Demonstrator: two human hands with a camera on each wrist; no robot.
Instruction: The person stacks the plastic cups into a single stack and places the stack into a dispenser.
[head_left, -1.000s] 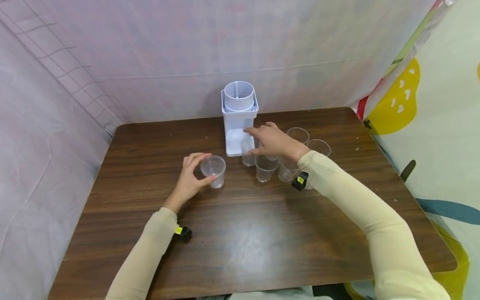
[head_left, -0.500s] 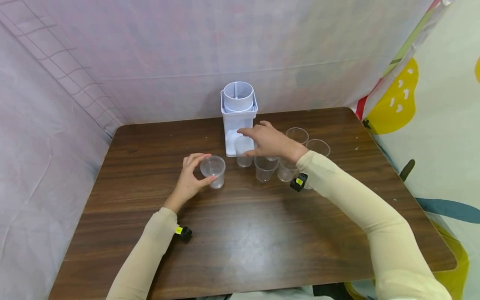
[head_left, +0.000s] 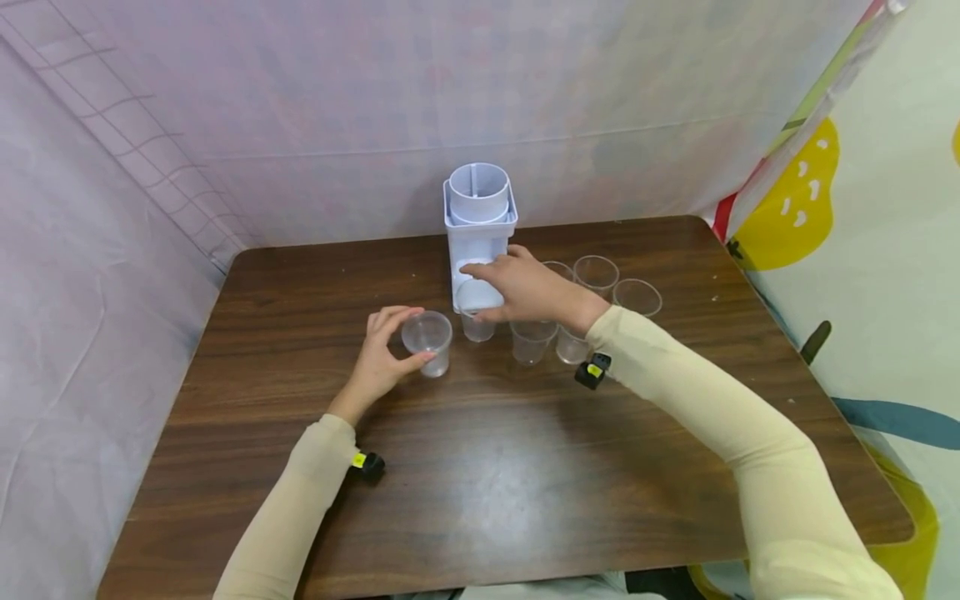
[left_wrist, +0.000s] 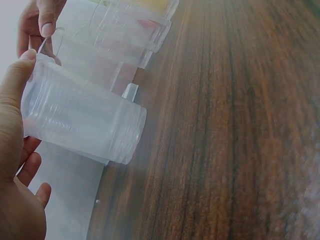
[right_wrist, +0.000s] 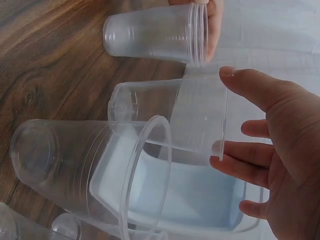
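The left hand (head_left: pixel 381 358) pinches a cloudy cup (head_left: pixel 427 337) by its top, left of the middle of the head view. The right hand (head_left: pixel 528 287) has its thumb and fingers on the rim of a clear cup (head_left: pixel 477 327). This clear cup is just right of the cloudy one, near it but apart. Both cups stand up tall, mouths up. The right hand is on the clear cup; the left hand is a bit further from it.

Now the count: two hands, and one white box with a round tube (head_left: pixel 480 242), at the top middle. There are at least five other cups (head_left: pixel 529 346) right of the middle on the brown bench (head_left: pixel 480 467); the right arm hides some parts. The cloudy cup shows many rims, so it may be a stack, but I cannot count it.
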